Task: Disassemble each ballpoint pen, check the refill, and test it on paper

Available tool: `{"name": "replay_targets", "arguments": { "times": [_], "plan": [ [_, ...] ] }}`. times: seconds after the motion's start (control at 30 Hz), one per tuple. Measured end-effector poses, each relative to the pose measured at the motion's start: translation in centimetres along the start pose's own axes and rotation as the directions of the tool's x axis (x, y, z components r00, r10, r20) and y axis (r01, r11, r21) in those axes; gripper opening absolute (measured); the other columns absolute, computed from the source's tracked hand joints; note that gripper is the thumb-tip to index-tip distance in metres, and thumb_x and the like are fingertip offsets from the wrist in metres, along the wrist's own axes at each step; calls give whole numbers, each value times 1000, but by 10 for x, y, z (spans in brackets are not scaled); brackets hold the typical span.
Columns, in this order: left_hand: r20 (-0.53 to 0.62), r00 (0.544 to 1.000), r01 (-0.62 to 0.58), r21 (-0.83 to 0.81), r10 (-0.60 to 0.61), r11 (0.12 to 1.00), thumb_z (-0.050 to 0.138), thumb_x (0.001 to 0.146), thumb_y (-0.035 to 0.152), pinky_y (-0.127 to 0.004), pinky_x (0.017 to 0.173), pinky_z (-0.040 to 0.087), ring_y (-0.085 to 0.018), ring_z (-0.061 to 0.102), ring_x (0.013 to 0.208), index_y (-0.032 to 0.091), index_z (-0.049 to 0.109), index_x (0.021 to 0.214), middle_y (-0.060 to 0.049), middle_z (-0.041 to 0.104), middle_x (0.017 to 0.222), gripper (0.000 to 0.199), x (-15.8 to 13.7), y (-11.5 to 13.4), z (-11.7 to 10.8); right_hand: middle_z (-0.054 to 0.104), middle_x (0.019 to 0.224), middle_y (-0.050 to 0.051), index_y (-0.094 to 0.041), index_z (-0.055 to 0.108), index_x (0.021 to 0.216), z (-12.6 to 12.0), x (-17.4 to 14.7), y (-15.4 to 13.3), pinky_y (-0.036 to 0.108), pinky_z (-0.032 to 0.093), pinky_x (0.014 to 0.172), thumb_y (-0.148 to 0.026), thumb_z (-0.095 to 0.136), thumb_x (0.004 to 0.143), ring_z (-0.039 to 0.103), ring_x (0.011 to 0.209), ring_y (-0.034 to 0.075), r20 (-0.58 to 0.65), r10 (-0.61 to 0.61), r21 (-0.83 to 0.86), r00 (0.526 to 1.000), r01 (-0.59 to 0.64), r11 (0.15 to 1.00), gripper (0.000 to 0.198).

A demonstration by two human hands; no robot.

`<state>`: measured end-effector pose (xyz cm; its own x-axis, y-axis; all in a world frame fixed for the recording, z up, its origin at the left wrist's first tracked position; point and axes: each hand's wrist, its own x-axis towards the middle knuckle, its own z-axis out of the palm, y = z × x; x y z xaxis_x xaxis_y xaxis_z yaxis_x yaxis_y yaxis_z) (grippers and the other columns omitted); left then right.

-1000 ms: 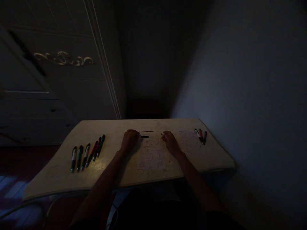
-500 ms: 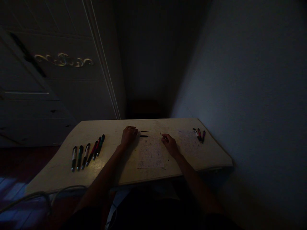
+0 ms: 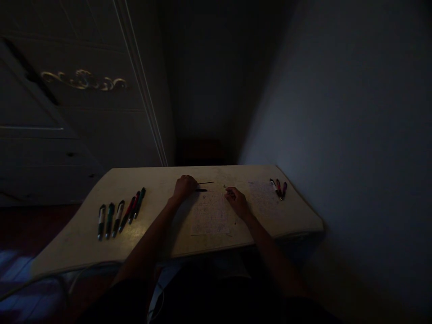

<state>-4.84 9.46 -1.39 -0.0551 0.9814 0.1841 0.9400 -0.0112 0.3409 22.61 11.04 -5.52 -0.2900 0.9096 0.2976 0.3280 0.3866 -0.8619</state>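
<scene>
Head view, and the room is dim: far left of the written paper (image 3: 211,218) stands a big cupboard (image 3: 111,135) with a curly gold shape (image 3: 83,81) on it. Six pens (image 3: 118,218) lie in a row on the pale table (image 3: 158,182), well left of the paper. Two are white and black, two green, two red. Next comes the person's left hand (image 3: 185,186), by the paper's far left corner. Its fingers are bent and close together, with their tips at one end of a thin dark stick (image 3: 206,182); I cannot tell if they pinch it. That stick lies just beyond the paper, and a short black piece (image 3: 201,190) lies between the two. Near the paper's far right corner is a tiny bit (image 3: 224,186), too small to name. Just beside it, at the paper's right edge, is the right hand (image 3: 237,202). Its fingers curl in, and I cannot tell if they pinch anything. Further right of the paper lies a second sheet (image 3: 262,198). Three pens (image 3: 278,187), white, red and purple, lie at its right side. A plain wall (image 3: 337,112) rises well right of the paper.
</scene>
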Motion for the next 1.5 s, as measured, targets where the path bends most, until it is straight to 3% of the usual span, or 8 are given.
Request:
{"name": "replay_targets", "arguments": {
  "times": [0.3,0.4,0.57,0.67,0.93,1.2,1.5],
  "plan": [
    [-24,998,-50,95,53,994,48,92,18,-38,84,45,-29,60,99,14,74,86,-15,70,100,27,0,3,8,71,90,6,-20,64,101,-1,3,1,31,54,71,-38,62,80,67,76,18,-10,37,39,999,-37,999,27],
    [-94,992,-82,87,90,993,48,91,14,-40,84,44,-30,58,100,14,71,88,-16,69,100,24,-5,3,8,72,91,6,-20,65,100,-1,3,-1,31,55,71,-38,62,79,67,76,18,-24,49,45,999,-48,998,27],
    [-216,920,-324,53,328,945,45,92,10,-39,84,41,-26,58,97,18,66,90,-11,69,95,22,-25,8,7,70,82,5,-20,66,96,0,2,-3,27,52,61,-46,64,79,64,69,17,-40,76,124,996,-70,990,32],
    [-254,883,-404,13,394,915,48,94,14,-38,85,41,-24,58,95,19,66,91,-9,70,93,19,-36,13,11,68,74,3,-19,67,91,0,0,-6,25,48,52,-51,65,78,60,60,15,-12,106,210,994,-102,972,34],
    [-307,881,-388,-33,360,921,48,96,19,-38,84,42,-23,60,92,18,67,89,-9,70,90,20,-42,12,21,72,82,5,-20,68,93,-2,0,-11,29,54,63,-46,76,70,67,72,19,-16,73,270,997,-66,961,36],
    [-301,893,-371,-70,334,926,50,95,20,-38,82,42,-23,59,90,18,68,87,-9,70,89,20,-38,13,16,74,86,6,-20,69,96,-2,4,-11,33,56,74,-41,75,73,68,77,20,-59,-7,166,998,16,986,32],
    [-206,923,-343,-62,325,937,49,93,14,-39,88,41,-23,59,96,20,69,91,-8,71,93,21,-37,15,9,74,91,8,-21,69,98,-3,5,-14,35,56,77,-42,71,78,68,82,22,-32,-21,98,999,24,995,29]
  ]
}}
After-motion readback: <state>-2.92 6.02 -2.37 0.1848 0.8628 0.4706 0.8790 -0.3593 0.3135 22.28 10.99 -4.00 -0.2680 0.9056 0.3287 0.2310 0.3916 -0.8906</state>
